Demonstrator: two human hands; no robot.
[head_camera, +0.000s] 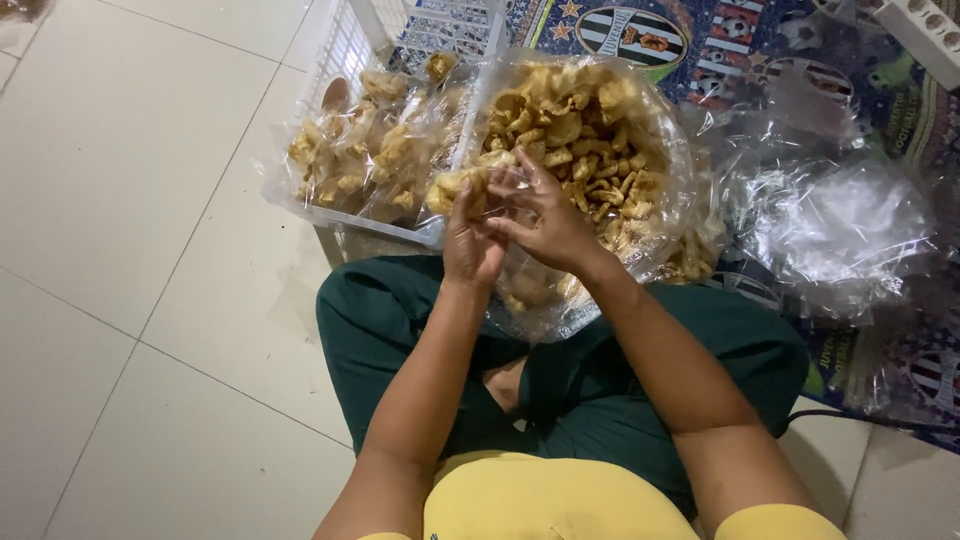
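I sit on the floor with both hands raised together over my lap. My left hand (470, 238) and my right hand (548, 218) jointly pinch a small clear plastic bag of golden crackers (455, 186), its top held between the fingers. Right behind my hands lies a large clear plastic sack (640, 130) heaped with loose golden crackers (575, 125). Whether the small bag is sealed cannot be told.
A white plastic basket (345, 45) at the back left holds several filled cracker bags (365, 160). A pile of empty clear plastic bags (835, 225) lies on a patterned mat (740, 40) at the right. A white power strip (925, 25) sits top right. White floor tiles (120, 220) spread to the left.
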